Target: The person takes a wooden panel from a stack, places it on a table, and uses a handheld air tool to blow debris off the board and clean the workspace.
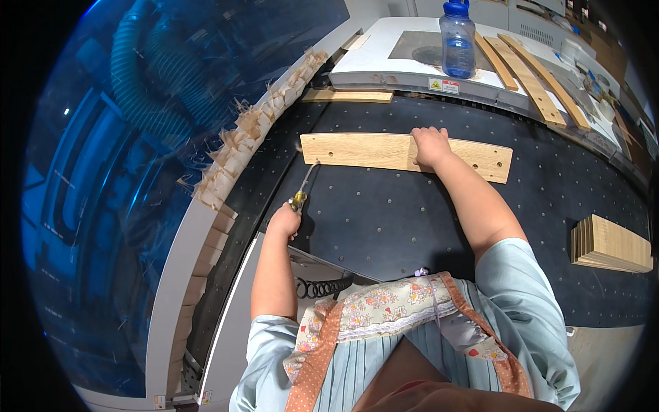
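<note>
A light wooden board [374, 150] with drilled holes near both ends lies crosswise on the black perforated table [384, 220]. My right hand [431, 146] grips it right of its middle, fingers bent over the far edge. In my left hand [285, 221] is an air blow gun [298, 200], yellow and dark, with a long thin nozzle. The nozzle's tip reaches the board's near edge at its left end; whether it touches the wood I cannot tell. My left fingers are wrapped round the gun's handle and partly hidden.
A stack of wooden boards [607, 245] stands at the right. Beyond the table, a white machine top [371, 51] carries a blue water bottle [458, 44] and several long wooden strips [525, 75]. Frayed beige flaps [254, 130] line the left side. A black coiled hose [324, 286] hangs near me.
</note>
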Demonstrator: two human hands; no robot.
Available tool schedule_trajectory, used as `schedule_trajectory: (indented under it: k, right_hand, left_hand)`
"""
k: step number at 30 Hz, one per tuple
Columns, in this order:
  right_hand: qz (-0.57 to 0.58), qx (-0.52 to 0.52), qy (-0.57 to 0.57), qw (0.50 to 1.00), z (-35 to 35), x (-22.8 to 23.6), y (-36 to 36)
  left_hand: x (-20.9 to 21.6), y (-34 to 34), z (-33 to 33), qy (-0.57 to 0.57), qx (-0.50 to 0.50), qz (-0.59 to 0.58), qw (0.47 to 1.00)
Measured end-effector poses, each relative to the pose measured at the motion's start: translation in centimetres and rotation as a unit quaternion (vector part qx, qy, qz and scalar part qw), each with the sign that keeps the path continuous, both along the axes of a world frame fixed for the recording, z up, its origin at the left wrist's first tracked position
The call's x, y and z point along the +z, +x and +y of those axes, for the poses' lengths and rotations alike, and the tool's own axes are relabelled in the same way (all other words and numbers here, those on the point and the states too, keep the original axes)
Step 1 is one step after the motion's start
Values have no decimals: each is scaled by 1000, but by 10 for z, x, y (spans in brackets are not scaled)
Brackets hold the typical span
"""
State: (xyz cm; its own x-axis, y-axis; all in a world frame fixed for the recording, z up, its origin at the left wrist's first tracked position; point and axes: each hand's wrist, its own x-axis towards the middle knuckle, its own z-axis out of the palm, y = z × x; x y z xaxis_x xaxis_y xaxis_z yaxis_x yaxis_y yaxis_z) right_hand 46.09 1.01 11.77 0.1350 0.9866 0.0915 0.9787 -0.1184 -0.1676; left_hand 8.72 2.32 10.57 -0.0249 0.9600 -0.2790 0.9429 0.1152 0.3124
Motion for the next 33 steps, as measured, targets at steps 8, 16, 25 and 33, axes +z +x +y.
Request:
schedule_trajectory:
  k: [8,16,25,33]
  right_hand:
    - [2,2,11,1000,-2,0,0]
    - [0,1,8,1000,-1,1,-4]
    - [-5,8,1,1000,1,-2,1]
    - [-15,13,20,1000,2,-4,0]
  left_hand:
    - [-9,-3,6,8,2,-9,1000]
    - [25,-14,-4,20,29,-87,996]
    - [32,3,13,41,30,-33,998]
    - [-18,-33,38,72,-29,-138,987]
